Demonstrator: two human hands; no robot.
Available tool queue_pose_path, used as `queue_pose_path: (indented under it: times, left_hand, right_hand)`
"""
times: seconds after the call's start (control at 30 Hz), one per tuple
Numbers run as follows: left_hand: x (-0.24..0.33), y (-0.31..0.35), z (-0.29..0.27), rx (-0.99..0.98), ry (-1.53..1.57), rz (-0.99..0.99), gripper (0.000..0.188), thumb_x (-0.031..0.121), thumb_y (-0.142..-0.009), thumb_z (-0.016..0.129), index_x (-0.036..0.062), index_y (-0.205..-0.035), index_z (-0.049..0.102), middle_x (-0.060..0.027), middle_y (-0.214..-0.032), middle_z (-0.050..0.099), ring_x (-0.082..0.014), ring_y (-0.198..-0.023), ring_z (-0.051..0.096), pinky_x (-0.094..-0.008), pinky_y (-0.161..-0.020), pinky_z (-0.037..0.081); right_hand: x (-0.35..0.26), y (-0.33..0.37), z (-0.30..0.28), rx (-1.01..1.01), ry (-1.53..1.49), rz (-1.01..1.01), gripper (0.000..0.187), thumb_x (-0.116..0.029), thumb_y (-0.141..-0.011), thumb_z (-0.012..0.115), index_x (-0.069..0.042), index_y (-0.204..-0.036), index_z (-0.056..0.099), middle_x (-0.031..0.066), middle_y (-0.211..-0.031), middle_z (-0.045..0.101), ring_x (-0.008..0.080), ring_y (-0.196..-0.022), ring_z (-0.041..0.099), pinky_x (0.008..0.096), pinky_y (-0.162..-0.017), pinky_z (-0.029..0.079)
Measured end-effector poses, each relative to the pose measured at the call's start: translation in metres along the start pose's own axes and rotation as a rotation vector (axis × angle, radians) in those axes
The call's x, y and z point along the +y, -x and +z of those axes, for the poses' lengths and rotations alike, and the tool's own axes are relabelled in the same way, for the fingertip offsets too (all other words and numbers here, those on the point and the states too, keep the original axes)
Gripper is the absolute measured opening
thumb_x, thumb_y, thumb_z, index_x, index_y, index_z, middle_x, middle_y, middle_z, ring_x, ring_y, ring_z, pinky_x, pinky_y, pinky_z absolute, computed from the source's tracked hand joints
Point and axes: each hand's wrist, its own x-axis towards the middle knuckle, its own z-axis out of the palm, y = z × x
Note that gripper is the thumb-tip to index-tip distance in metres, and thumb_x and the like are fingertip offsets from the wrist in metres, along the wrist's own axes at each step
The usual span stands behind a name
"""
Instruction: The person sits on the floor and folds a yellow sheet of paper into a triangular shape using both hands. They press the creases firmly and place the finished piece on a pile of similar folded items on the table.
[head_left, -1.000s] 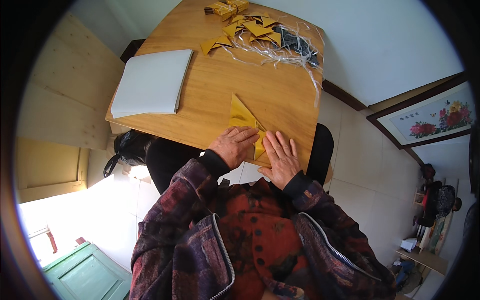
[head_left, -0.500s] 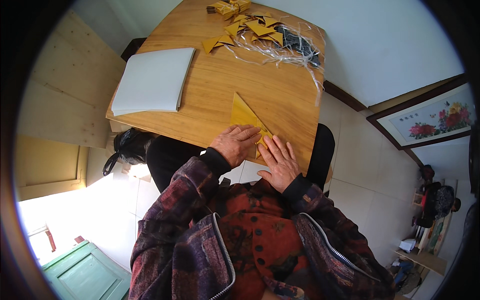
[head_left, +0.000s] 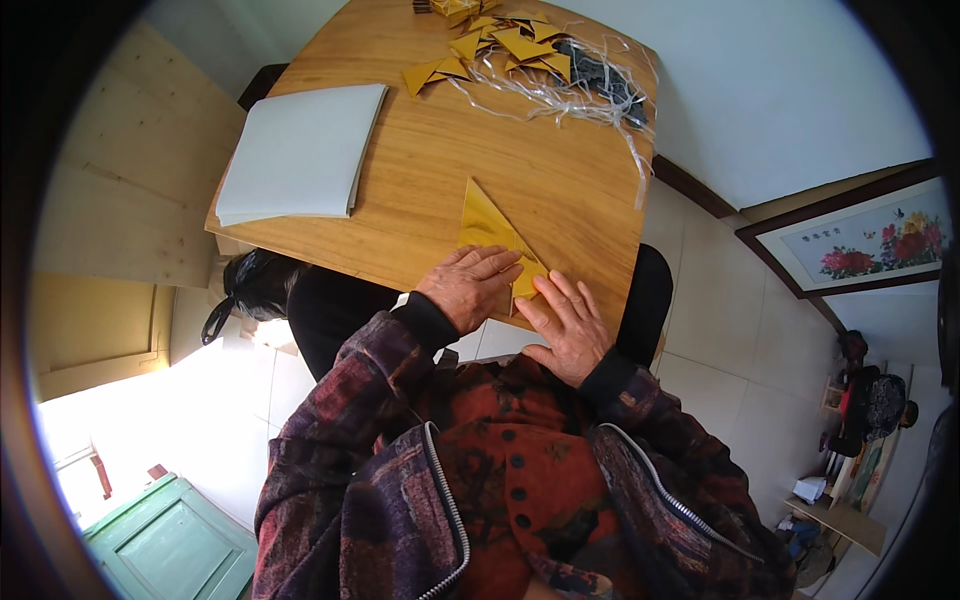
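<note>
Here, left hand [head_left: 466, 292]: resting on folded gold paper [head_left: 485, 222], mid-frame, fingers lying close together
Right hand [head_left: 570, 328]: touching the paper's right edge, fingers lying spread

Looks like a home from here, dark-framed rectangular flower picture [head_left: 868, 240], plain white wall [head_left: 780, 90], pale tiled floor [head_left: 705, 335], brown wooden table [head_left: 425, 165]
</note>
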Motion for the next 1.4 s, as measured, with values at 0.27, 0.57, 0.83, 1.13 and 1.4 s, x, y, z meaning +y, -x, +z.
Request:
queue_pose_path:
  times: [0.27, 0.57, 0.83, 1.13, 1.4]
  left_hand:
    - [0.0, 0.001, 0.002, 0.014, 0.018, -0.001, 0.048, 0.013, -0.079, 0.063, 0.0071, -0.126, 0.06, -0.0063, -0.138, 0.053, -0.0257, -0.127, 0.05, -0.0414, -0.102, 0.042]
    - [-0.001, -0.001, 0.0, -0.001, -0.013, -0.017, 0.046, 0.014, -0.079, 0.063, 0.0092, -0.124, 0.061, -0.0051, -0.138, 0.053, -0.0238, -0.127, 0.049, -0.041, -0.105, 0.04]
    - [-0.002, 0.0, 0.003, 0.005, -0.023, -0.017, 0.043, 0.012, -0.081, 0.061, 0.0086, -0.123, 0.061, -0.0056, -0.136, 0.055, -0.0236, -0.129, 0.048, -0.0426, -0.108, 0.037]
    - [0.009, 0.025, -0.003, 0.035, 0.048, -0.028, 0.044, 0.006, -0.079, 0.061, 0.0068, -0.122, 0.061, -0.0068, -0.132, 0.057, -0.0251, -0.127, 0.05, -0.0417, -0.107, 0.039]
    - [0.016, 0.03, -0.005, 0.226, 0.218, -0.125, 0.034, -0.004, -0.077, 0.059, 0.0022, -0.109, 0.067, -0.0144, -0.12, 0.063, -0.0336, -0.11, 0.06, -0.0406, -0.093, 0.049]
  right_hand:
    - [-0.008, -0.001, 0.007, -0.032, -0.026, 0.029, 0.076, -0.035, -0.073, 0.079, -0.022, -0.142, 0.049, 0.0131, -0.156, 0.028, 0.0325, -0.145, 0.025, 0.0547, -0.112, 0.029]
    - [0.0, 0.007, -0.001, -0.001, -0.181, 0.001, 0.067, -0.031, -0.08, 0.074, -0.013, -0.139, 0.05, 0.0157, -0.151, 0.035, 0.0347, -0.142, 0.03, 0.0542, -0.112, 0.029]
    - [-0.002, -0.016, 0.012, 0.2, -0.103, 0.121, 0.06, -0.025, -0.082, 0.071, -0.001, -0.133, 0.05, 0.0174, -0.146, 0.04, 0.038, -0.138, 0.034, 0.049, -0.113, 0.028]
    - [-0.026, -0.014, 0.023, 0.314, -0.036, 0.05, 0.067, -0.015, -0.068, 0.082, -0.006, -0.128, 0.054, 0.0152, -0.135, 0.045, 0.0352, -0.129, 0.042, 0.0463, -0.104, 0.039]
    - [-0.024, -0.029, 0.041, 0.458, 0.01, 0.008, 0.053, -0.012, -0.069, 0.08, -0.007, -0.119, 0.062, 0.009, -0.127, 0.053, 0.0305, -0.121, 0.051, 0.0439, -0.1, 0.042]
